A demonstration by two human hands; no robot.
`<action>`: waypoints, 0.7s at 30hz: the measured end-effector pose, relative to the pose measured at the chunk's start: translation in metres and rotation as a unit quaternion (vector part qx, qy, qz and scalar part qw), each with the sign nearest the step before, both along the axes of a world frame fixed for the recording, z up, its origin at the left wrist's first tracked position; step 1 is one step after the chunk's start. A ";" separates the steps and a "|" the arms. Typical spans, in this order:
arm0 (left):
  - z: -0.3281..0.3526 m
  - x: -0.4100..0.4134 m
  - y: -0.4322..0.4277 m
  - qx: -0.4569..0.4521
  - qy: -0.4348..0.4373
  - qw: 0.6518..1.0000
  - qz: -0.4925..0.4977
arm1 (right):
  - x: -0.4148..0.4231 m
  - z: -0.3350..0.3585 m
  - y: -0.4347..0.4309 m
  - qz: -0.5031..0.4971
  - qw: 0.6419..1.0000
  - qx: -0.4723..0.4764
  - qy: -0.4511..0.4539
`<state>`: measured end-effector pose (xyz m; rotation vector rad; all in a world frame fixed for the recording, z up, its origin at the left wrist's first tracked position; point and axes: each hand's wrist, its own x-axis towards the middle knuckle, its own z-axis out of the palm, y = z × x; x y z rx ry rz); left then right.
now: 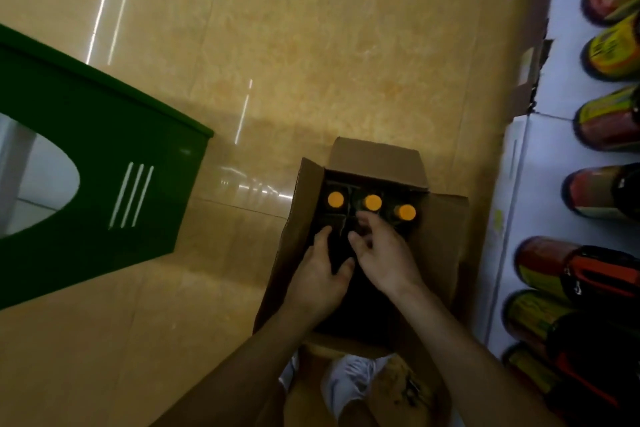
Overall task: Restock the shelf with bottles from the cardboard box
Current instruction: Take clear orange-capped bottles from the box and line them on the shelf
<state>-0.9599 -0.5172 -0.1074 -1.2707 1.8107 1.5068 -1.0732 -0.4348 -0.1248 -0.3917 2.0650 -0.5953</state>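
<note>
An open cardboard box [446, 229] stands on the floor below me. Along its far side stand three dark bottles with orange caps: left [335, 200], middle [372, 202] and right [406, 212]. Both my hands reach into the dark inside of the box just in front of that row. My left hand [320, 274] has thumb and fingers spread round a dark shape that I cannot make out. My right hand [384, 253] has its fingers curled just below the middle cap, apart from it. The near part of the box interior is too dark to read.
A white shelf [540, 163] runs down the right edge, lined with dark bottles [609, 48] bearing yellow and red labels. A green stand [114, 184] rises on the left. Beige floor tiles [311, 45] stretch beyond the box. My white shoe [349, 381] shows below it.
</note>
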 end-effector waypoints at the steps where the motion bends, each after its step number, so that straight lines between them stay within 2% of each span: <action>1: -0.007 -0.001 -0.003 -0.003 -0.003 1.000 0.009 | 0.000 -0.009 -0.006 0.009 1.000 -0.001 0.011; 6: -0.035 -0.002 -0.017 -0.004 -0.017 1.000 0.020 | 0.005 -0.059 -0.035 0.033 0.998 0.005 0.043; 12: -0.050 0.000 -0.018 0.002 0.001 1.000 0.021 | 0.009 -0.103 -0.057 -0.047 0.998 0.007 0.036; 21: -0.053 0.002 -0.007 -0.029 0.038 0.998 0.033 | 0.010 -0.118 -0.047 -0.062 0.997 -0.030 0.045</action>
